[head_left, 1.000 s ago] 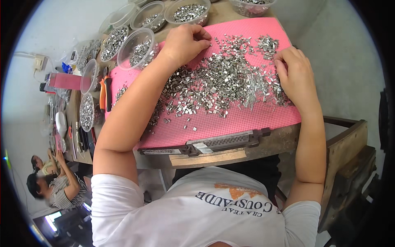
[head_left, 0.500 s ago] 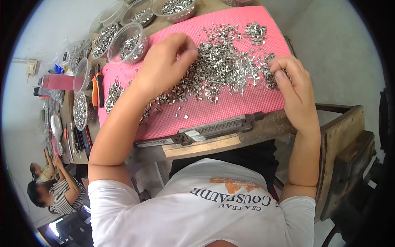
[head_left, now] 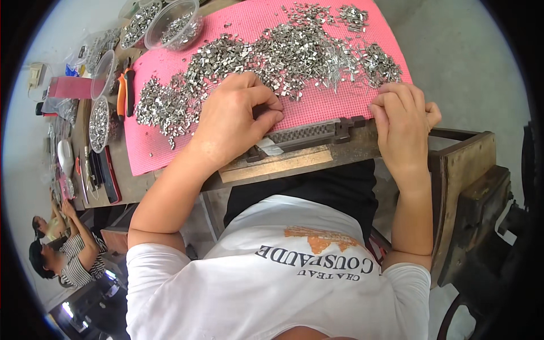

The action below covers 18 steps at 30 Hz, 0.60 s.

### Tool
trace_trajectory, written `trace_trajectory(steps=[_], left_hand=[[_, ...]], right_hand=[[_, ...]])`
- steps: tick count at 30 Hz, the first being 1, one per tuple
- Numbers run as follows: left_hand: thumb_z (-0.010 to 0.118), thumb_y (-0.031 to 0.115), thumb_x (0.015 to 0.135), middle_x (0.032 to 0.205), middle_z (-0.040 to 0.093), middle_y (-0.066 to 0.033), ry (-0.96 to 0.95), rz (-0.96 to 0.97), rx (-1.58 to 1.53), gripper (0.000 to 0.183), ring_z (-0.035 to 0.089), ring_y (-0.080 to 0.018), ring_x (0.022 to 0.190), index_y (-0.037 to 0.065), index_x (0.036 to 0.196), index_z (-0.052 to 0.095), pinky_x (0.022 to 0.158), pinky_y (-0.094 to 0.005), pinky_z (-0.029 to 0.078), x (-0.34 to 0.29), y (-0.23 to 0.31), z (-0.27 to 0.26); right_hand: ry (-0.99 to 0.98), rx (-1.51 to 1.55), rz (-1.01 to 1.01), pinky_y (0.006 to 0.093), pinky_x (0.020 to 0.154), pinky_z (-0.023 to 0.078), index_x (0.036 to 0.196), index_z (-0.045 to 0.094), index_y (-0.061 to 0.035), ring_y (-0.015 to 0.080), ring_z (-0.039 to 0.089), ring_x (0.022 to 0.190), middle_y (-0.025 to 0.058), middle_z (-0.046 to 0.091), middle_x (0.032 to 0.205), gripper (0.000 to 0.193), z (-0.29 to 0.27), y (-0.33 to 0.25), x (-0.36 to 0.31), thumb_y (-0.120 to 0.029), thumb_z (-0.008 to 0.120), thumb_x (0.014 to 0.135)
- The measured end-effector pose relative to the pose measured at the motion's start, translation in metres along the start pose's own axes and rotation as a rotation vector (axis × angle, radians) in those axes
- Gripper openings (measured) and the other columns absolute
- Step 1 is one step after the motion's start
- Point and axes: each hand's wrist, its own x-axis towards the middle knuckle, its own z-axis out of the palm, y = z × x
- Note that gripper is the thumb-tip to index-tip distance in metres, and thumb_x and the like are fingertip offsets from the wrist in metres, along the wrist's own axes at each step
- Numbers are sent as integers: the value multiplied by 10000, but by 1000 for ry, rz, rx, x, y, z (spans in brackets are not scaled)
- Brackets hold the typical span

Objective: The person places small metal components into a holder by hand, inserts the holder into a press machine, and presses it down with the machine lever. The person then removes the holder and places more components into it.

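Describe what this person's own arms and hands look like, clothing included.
The left hand and right hand are ungloved, and no watch or bracelet shows at either wrist. Short, plain white sleeves leave the forearms bare. They belong to a white T-shirt with dark lettering and an orange print across the front.

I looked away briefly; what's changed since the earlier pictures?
The left hand came from the far side of the pink mat to its near edge, by the black fixture. The right hand moved from the right end of the metal pieces to the mat's near right corner. Any grip is unclear. Pliers and fixture stayed put.
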Motion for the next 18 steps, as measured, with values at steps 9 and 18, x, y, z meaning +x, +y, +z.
trace_trajectory(steps=[9, 18], left_hand=[[794, 98, 843, 910, 701, -96, 30, -8, -79, 142, 668, -269, 905, 62, 980, 806, 829, -376, 531, -1, -18, -8], [827, 81, 826, 909, 700, -54, -1, 2, -133, 162, 659, -206, 887, 77, 987, 814, 797, -330, 528, 1, -19, 0]], right_hand=[[15, 73, -41, 398, 895, 317, 988, 687, -127, 198, 624, 945, 1, 668, 935, 68, 2, 21, 2, -119, 714, 926], [20, 85, -1, 386, 891, 308, 949, 715, -129, 180, 627, 936, -10, 677, 948, 61, 1, 8, 3, -124, 751, 899]])
